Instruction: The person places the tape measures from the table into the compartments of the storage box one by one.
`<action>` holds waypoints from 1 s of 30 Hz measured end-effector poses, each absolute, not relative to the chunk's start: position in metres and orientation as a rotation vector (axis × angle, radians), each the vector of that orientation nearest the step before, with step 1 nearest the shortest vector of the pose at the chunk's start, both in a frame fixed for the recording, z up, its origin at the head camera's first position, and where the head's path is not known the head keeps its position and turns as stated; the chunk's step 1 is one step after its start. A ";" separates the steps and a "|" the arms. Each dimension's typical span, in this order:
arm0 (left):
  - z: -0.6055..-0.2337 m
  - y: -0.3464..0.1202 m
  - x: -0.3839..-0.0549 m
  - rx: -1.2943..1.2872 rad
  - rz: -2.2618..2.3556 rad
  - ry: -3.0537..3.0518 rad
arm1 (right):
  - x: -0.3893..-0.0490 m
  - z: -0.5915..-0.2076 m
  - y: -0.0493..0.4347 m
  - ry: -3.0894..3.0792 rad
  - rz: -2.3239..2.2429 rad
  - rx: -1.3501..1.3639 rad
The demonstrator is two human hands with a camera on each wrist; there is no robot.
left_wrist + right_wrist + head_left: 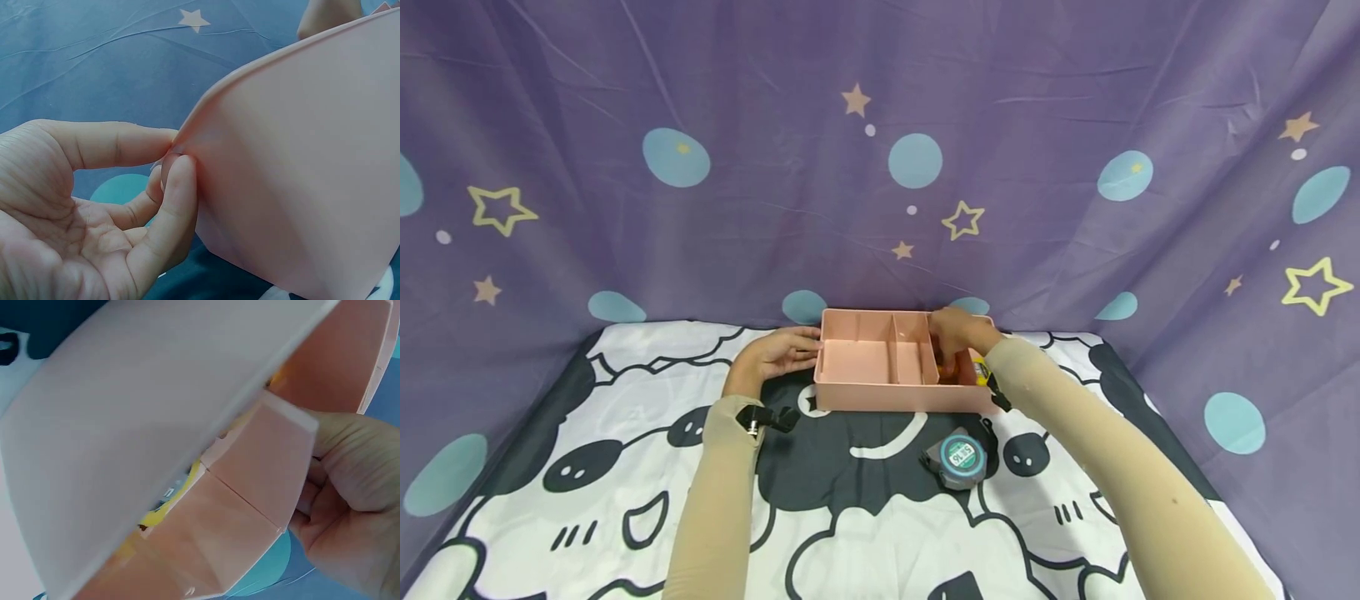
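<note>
A pink divided box [906, 397] stands at the back of the cloth. My left hand [784, 350] is at its left end; in the left wrist view, thumb and forefinger pinch the box's edge [187, 125]. My right hand [957, 332] reaches over the far side into the right-hand compartment. In the right wrist view its fingertips are hidden behind a pink panel [269, 462], so what they hold cannot be made out. A yellow and grey item [178, 494], mostly hidden, lies inside the box, its yellow part [982, 372] showing beside my right wrist.
In front of the box lies a grey and teal tape measure [958, 458] with a dark strap. Black-and-white cartoon cloth [865, 542] covers the surface. A purple curtain [775, 225] with stars and blue dots hangs behind, close to the box's far side.
</note>
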State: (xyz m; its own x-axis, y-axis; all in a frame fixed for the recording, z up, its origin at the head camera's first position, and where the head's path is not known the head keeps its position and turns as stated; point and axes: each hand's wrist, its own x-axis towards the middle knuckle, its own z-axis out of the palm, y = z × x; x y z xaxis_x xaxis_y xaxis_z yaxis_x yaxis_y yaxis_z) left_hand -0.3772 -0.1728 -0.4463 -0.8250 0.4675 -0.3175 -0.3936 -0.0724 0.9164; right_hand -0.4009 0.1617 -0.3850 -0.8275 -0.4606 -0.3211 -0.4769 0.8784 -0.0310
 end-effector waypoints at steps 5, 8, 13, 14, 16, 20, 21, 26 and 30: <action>-0.445 -0.176 -0.378 0.088 1.953 1.645 | -0.399 -0.384 0.164 2.705 -0.019 -0.761; -0.447 -0.178 -0.377 0.099 1.958 1.645 | -0.398 -0.385 0.166 2.643 -0.120 -0.863; -0.448 -0.176 -0.374 0.078 1.949 1.647 | -0.397 -0.392 0.172 2.596 -0.184 -0.998; -0.448 -0.176 -0.374 0.080 1.946 1.648 | -0.396 -0.393 0.173 2.597 -0.185 -0.999; -0.448 -0.175 -0.374 0.074 1.947 1.647 | -0.395 -0.394 0.174 2.607 -0.171 -0.997; -0.448 -0.174 -0.374 0.094 1.960 1.628 | -0.395 -0.394 0.175 2.616 -0.176 -0.977; -0.448 -0.173 -0.374 0.093 1.966 1.623 | -0.395 -0.394 0.175 2.617 -0.179 -0.976; -0.447 -0.172 -0.374 0.098 1.963 1.630 | -0.394 -0.392 0.175 2.599 -0.225 -0.983; -0.447 -0.173 -0.375 0.103 1.963 1.634 | -0.393 -0.391 0.175 2.578 -0.268 -0.975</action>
